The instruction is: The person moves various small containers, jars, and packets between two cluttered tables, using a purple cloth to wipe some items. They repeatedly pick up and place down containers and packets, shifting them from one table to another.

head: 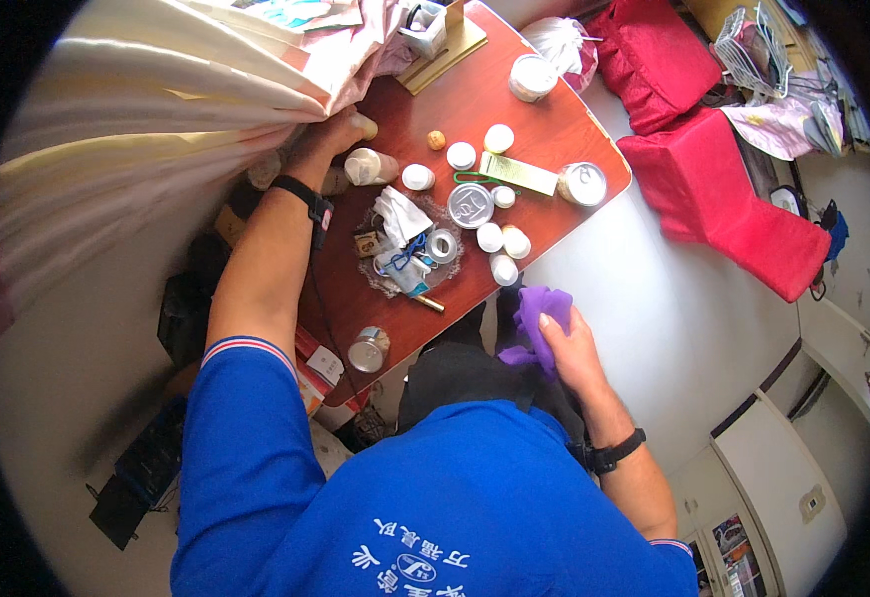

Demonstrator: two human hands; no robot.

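My left hand reaches to the table's far left, beside the curtain, its fingers at a small pale-capped container; the curtain and the hand hide part of it, so the grip is unclear. A plastic bottle lies just beside that hand. In my right hand is a crumpled purple cloth, held off the table's near edge. Several white-capped bottles stand mid-table, around a round tin lid and a green-and-white narrow box.
A lace-edged dish holds tissue, tape and small items. Jars stand near the table's edges, one at the lower left. The curtain drapes over the left side. Red-covered furniture stands to the right.
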